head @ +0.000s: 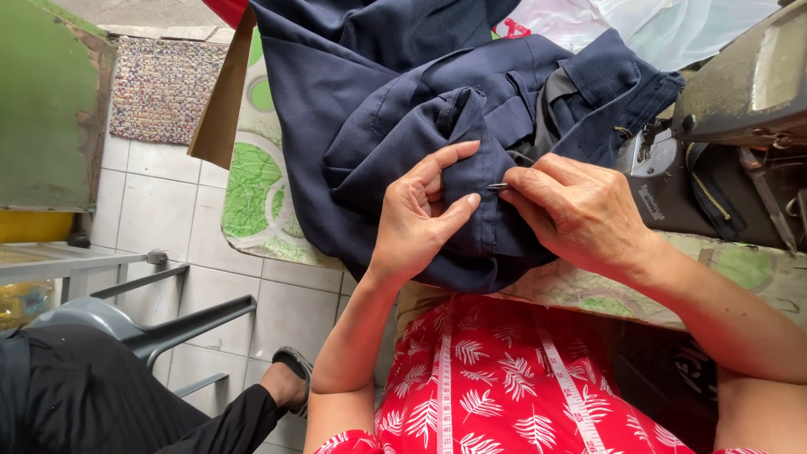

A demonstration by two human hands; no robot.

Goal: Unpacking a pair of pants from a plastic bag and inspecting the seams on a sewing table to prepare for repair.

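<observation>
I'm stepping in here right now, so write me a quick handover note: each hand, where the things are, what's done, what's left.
Left hand: pinches a fold of the navy garment, thumb and fingers closed on the cloth.
Right hand: holds a thin metal tool, its tip at the fold; whether needle or seam ripper I cannot tell.
Garment lies bunched on the green-patterned table cover, beside the sewing machine.
Done: not visible.
Left: the hand work at that fold is in progress.

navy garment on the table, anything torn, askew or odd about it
Nothing stands out. The navy garment lies bunched on the table; the left hand pinches a fold while the right hand holds a thin metal tool against it.
</observation>
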